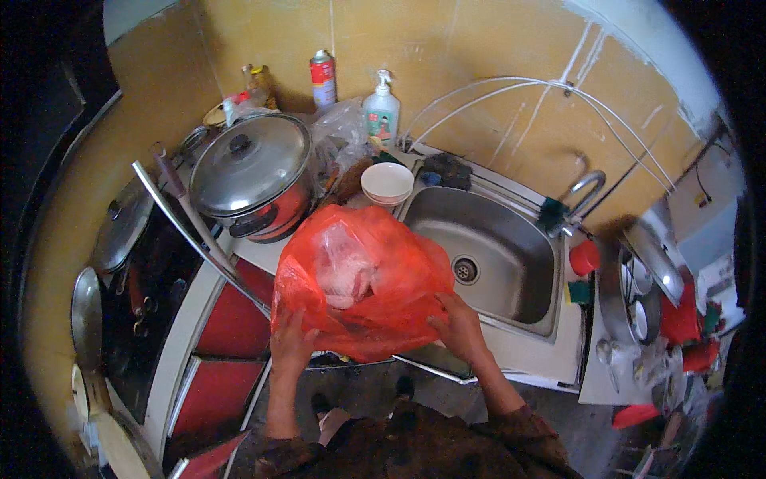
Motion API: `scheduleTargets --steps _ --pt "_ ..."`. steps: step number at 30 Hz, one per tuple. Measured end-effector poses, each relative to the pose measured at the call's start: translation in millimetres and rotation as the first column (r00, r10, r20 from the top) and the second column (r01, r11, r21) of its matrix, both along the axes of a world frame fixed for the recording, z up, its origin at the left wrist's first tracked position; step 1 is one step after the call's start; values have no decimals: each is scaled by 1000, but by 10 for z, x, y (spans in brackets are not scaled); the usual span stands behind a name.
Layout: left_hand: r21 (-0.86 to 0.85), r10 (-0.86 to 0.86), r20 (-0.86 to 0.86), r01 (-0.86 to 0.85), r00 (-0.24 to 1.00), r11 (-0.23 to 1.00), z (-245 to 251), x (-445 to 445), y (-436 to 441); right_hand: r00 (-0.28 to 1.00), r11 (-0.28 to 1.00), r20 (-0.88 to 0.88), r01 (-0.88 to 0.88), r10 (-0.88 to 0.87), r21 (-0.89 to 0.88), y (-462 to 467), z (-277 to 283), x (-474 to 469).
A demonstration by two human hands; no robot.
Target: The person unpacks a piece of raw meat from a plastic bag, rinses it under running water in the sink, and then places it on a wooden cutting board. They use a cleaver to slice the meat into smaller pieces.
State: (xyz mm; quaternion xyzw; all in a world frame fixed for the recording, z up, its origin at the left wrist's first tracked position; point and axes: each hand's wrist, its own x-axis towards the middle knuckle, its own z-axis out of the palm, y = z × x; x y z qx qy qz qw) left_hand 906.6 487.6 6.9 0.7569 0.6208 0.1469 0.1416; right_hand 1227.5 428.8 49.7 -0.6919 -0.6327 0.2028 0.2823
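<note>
A large red plastic bag (401,263) lies spread at the counter's front edge, left of the sink. In its opening shows a clear plastic bag (344,263) around pale pink contents, which look like raw meat. My left hand (291,338) is on the red bag's lower left side, with the thumb against the film. On its lower right side, my right hand (458,323) has its fingers and thumb closed on the edge. The undersides of both hands' fingers are partly hidden by the film.
A stainless steel sink (497,263) with a faucet (586,185) is at the right. White bowls (388,181) stand behind the bag, and a large lidded pot (254,167) stands behind left. A pump bottle (381,114) and a spray can (323,81) stand by the wall. Below left are red cabinet fronts (230,323).
</note>
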Motion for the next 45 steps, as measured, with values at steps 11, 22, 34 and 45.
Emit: scheduleTargets --steps 11,22,34,45 --pt "251 -84 93 58 992 966 140 515 -62 890 892 -97 -434 446 122 547 -76 -717" --pt "-315 35 -52 -50 998 948 -343 -19 373 890 996 453 82 -60 -29 1262 -669 338" --pt "275 -163 69 138 984 952 236 1034 128 945 982 306 -152 112 112 558 -340 374" --pt "186 18 -46 -9 999 982 240 1025 1159 969 932 82 -247 234 266 637 -161 531"
